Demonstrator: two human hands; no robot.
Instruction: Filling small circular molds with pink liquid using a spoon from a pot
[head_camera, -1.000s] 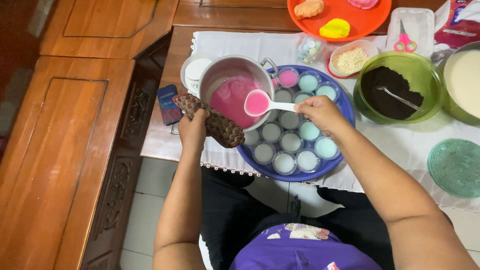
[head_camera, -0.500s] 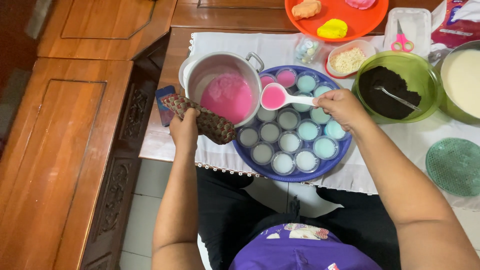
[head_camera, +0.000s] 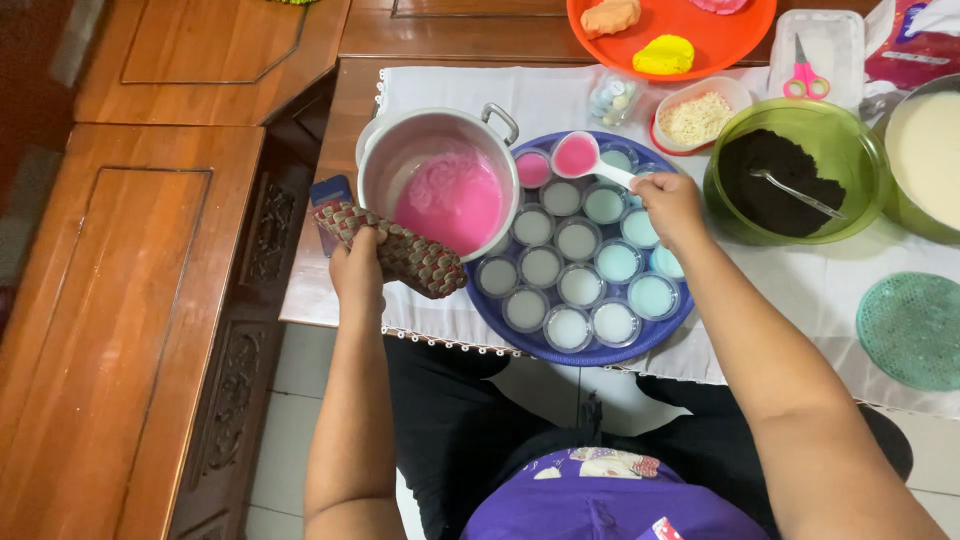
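A blue tray (head_camera: 520, 338) of small cups (head_camera: 583, 243) is set on the white cloth (head_camera: 800, 290) at the table's near edge. A metal pot (head_camera: 437, 180) w/ pink batter is tilted against the tray's left rim, gripped via a patterned potholder (head_camera: 400, 250) closed in the left hand (head_camera: 358, 268). A white spoon (head_camera: 588, 158), full of pink, is pinched by the right hand (head_camera: 670, 205) over the far cups, beside one pink-filled cup (head_camera: 533, 168).

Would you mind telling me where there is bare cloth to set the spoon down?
Bare cloth lies between the blue tray, green bowl and green lid. It is crowded between pot and tray, and along the back by the orange plate.
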